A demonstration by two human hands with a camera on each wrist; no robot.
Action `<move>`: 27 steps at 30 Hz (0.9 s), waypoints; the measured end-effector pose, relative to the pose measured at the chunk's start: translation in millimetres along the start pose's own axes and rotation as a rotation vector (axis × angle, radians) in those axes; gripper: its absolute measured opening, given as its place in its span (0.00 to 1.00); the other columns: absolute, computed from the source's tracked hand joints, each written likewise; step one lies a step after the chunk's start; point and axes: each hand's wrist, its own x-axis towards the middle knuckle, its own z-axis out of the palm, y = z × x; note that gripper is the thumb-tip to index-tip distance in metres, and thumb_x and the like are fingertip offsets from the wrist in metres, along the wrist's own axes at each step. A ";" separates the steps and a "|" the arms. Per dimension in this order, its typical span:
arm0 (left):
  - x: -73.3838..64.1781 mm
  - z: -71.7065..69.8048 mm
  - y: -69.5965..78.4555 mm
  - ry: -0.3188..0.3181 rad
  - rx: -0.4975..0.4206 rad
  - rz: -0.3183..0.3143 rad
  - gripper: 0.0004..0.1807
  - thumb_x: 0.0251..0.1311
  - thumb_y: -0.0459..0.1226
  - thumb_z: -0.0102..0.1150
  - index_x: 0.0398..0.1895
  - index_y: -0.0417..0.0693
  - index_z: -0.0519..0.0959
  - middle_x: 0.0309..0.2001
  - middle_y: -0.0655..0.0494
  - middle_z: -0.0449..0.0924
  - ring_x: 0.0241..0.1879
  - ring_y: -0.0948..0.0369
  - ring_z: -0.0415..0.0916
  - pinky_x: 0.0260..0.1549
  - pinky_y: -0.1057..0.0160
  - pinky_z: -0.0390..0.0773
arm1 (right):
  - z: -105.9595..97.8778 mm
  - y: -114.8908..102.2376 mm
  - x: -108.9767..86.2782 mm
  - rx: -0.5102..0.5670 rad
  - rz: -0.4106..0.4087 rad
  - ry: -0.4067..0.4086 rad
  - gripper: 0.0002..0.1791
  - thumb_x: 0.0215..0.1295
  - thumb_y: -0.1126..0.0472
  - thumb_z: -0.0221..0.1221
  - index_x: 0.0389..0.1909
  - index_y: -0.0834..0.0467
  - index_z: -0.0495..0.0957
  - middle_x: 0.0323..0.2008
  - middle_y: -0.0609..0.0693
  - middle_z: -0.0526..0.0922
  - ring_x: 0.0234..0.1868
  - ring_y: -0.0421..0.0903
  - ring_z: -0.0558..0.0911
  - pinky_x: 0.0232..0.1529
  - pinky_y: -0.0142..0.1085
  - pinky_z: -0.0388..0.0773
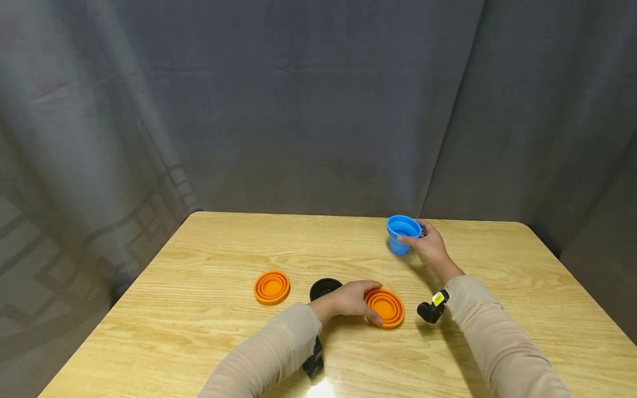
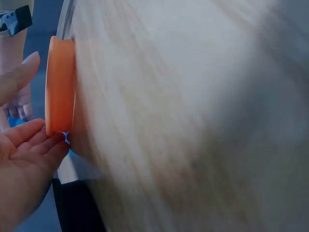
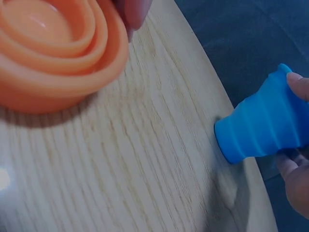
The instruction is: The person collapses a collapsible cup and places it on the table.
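Observation:
My right hand [image 1: 432, 250] grips a blue collapsible cup [image 1: 400, 246] near the table's back edge. The cup is extended and its mouth faces up; in the right wrist view its stepped wall [image 3: 260, 123] shows between thumb and fingers. Whether its base touches the table, I cannot tell. My left hand [image 1: 351, 299] reaches over a flattened orange collapsible cup [image 1: 386, 308]. In the left wrist view the fingers [image 2: 36, 137] lie loosely against this cup's rim [image 2: 61, 87], while the thumb stands apart from it.
A second flattened orange cup [image 1: 272, 287] lies to the left on the wooden table [image 1: 199, 254]. Beside it a black flattened cup [image 1: 325, 286] is partly hidden behind my left hand. Grey curtain [image 1: 298, 121] hangs behind the table.

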 end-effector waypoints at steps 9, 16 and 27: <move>-5.1 -9.7 -2.0 0.020 -0.139 0.033 0.38 0.43 0.42 0.65 0.60 0.47 0.61 0.58 0.59 0.62 0.56 0.59 0.59 0.51 0.64 0.62 | -2.4 10.6 0.8 -0.028 -0.012 0.047 0.47 0.43 0.46 0.64 0.59 0.66 0.55 0.55 0.64 0.61 0.54 0.57 0.63 0.52 0.48 0.61; -13.6 -21.5 -4.1 0.076 -0.262 0.089 0.35 0.48 0.39 0.61 0.61 0.46 0.60 0.59 0.57 0.61 0.59 0.54 0.55 0.54 0.62 0.59 | 1.0 -30.5 -28.1 -0.007 -0.011 -0.018 0.43 0.47 0.52 0.64 0.59 0.67 0.54 0.56 0.65 0.59 0.56 0.59 0.60 0.54 0.50 0.57; -45.6 -44.5 5.9 0.227 -0.345 0.271 0.30 0.51 0.35 0.58 0.58 0.40 0.62 0.57 0.50 0.63 0.57 0.58 0.58 0.54 0.63 0.58 | 4.6 -56.8 -64.3 0.202 -0.095 -0.126 0.37 0.50 0.62 0.62 0.59 0.67 0.55 0.56 0.61 0.61 0.54 0.54 0.64 0.49 0.33 0.67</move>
